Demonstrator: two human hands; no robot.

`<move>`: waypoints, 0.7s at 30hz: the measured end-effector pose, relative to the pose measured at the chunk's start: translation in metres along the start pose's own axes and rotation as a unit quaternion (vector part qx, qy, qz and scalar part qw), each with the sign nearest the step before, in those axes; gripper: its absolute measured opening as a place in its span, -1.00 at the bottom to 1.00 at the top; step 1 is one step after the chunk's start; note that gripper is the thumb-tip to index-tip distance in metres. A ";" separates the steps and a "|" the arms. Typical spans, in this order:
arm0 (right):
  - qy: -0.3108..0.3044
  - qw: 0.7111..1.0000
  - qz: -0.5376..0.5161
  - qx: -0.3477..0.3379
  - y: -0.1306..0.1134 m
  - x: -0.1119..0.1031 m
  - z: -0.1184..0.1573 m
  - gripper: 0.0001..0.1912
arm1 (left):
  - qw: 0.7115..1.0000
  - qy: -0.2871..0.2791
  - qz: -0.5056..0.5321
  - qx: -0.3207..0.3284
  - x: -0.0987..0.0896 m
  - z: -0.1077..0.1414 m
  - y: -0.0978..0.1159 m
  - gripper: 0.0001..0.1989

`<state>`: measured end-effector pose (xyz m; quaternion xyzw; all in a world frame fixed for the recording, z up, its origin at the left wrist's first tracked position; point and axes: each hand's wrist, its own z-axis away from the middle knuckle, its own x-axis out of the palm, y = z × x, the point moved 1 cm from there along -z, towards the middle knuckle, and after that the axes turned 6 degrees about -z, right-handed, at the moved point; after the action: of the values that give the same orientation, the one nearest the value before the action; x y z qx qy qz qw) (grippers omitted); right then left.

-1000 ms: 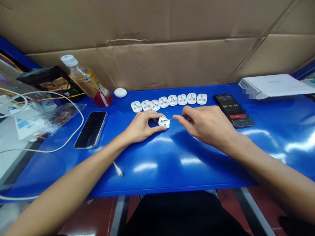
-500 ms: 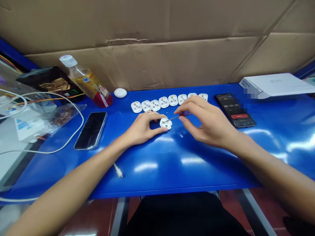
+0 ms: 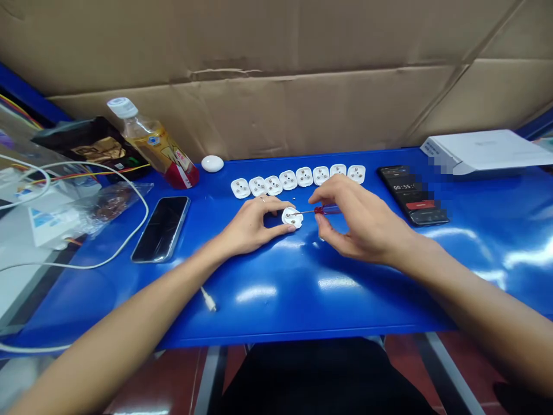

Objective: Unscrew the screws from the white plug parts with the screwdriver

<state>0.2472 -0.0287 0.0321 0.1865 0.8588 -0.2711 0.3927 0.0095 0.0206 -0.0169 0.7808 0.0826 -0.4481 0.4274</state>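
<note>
My left hand (image 3: 253, 226) rests on the blue table, its thumb and fingers closed around the edge of a small white round plastic piece with metal contacts (image 3: 292, 218). In my right hand (image 3: 360, 222) is a screwdriver (image 3: 328, 210) with a translucent red-purple handle, pinched between thumb and fingers. Its thin shaft points left, and the tip reaches into the white piece over a metal contact. Behind both hands, several white rounded-square plastic pieces (image 3: 304, 177) with metal contacts lie in a row. A tiny dark part (image 3: 294, 199) lies just beyond the round piece.
At left lie a phone (image 3: 161, 229), a leaning drink bottle (image 3: 158, 144), a white cable (image 3: 209, 301) and plastic bags. A white egg-shaped object (image 3: 212, 163) sits near the back. On the right are a phone showing a timer (image 3: 412, 195) and a white box (image 3: 486, 148).
The screwdriver's handle has dropped to a flatter angle and shows more of its length. My right thumb and fingers have shifted on it. My left hand has stayed put around the round piece.
</note>
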 end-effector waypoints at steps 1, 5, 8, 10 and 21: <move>0.002 1.000 0.003 0.008 -0.001 0.000 0.000 -0.80 | 1.000 0.000 0.000 0.000 0.000 0.000 0.000 -0.58; 0.016 0.996 0.062 0.070 0.000 0.001 0.002 -0.83 | 1.000 -0.005 -0.003 -0.003 0.000 0.000 0.000 -0.58; 0.016 0.998 0.048 0.046 0.005 0.001 0.004 -0.93 | 1.000 -0.004 -0.001 -0.002 -0.001 0.000 0.001 -0.59; 0.018 1.000 0.017 0.018 0.007 0.000 0.004 -0.91 | 1.000 -0.004 0.000 -0.002 -0.001 0.000 0.001 -0.59; 0.028 0.998 0.046 0.023 0.010 0.001 0.006 -0.90 | 1.000 -0.007 0.001 -0.002 -0.001 0.001 0.000 -0.58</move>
<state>0.2555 -0.0247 0.0245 0.2424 0.8533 -0.2669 0.3766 0.0081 0.0202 -0.0167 0.7766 0.0795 -0.4532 0.4304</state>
